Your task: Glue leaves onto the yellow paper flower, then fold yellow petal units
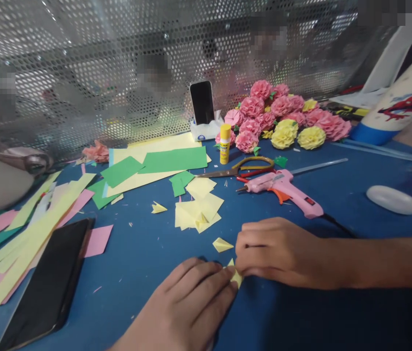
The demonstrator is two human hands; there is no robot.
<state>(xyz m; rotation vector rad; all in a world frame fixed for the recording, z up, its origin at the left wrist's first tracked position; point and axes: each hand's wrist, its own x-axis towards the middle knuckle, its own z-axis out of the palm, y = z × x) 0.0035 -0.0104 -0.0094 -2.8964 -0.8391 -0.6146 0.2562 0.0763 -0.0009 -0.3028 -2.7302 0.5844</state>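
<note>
Between my hands lies a small folded piece of yellow paper (235,278) on the blue table. My left hand (195,300) presses its closed fingertips onto the paper from the left. From the right, my right hand (277,249) pinches the paper's edge with curled fingers, which hide part of it. Just beyond them rests a folded yellow paper piece (222,244), apart from both hands. Farther back are loose yellow paper squares (198,212) with a folded piece on top, and another small folded yellow piece (159,208) to their left.
A pink glue gun (282,187), scissors (235,169) and a glue stick (224,144) lie or stand beyond my right hand. Pink and yellow paper flowers (264,114) fill the back. At left are a dark phone (48,282) and paper strips (45,222); green sheets (175,160) lie behind.
</note>
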